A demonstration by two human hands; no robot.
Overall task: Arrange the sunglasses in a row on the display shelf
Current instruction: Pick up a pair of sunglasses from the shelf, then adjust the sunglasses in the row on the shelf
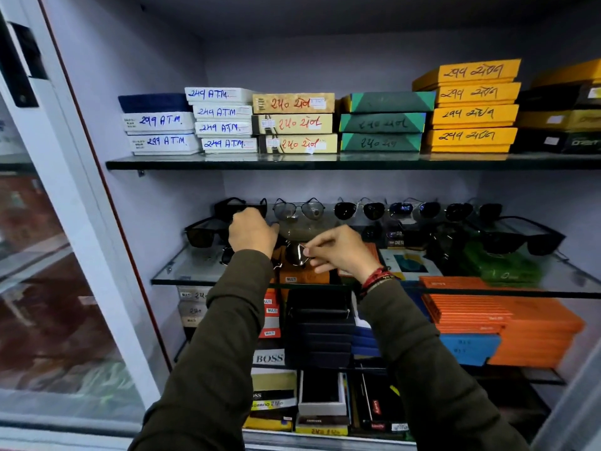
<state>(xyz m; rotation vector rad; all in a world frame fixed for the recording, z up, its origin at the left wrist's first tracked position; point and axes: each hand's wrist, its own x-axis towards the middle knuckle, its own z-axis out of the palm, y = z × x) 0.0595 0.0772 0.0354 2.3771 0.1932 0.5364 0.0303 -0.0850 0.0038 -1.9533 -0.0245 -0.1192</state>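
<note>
Both my hands hold one pair of dark-lensed sunglasses [295, 253] just above the glass display shelf [195, 271]. My left hand [252, 232] grips its left side, and my right hand [338, 250] pinches its right edge. Behind them, a row of sunglasses stands along the shelf's back: a black-framed pair [240, 206], a grey aviator pair [298, 209], a dark pair [359, 210], a blue-tinted pair [413, 209] and another dark pair [473, 210]. A black pair [203, 234] lies at the left and a large black pair [517, 240] at the right.
Stacks of labelled boxes [292, 123] fill the upper shelf. Orange boxes [487, 317], dark cases [320, 333] and other boxes sit below the glass shelf. An open cabinet door frame [74, 190] stands at the left. A green pouch [500, 265] lies on the shelf's right.
</note>
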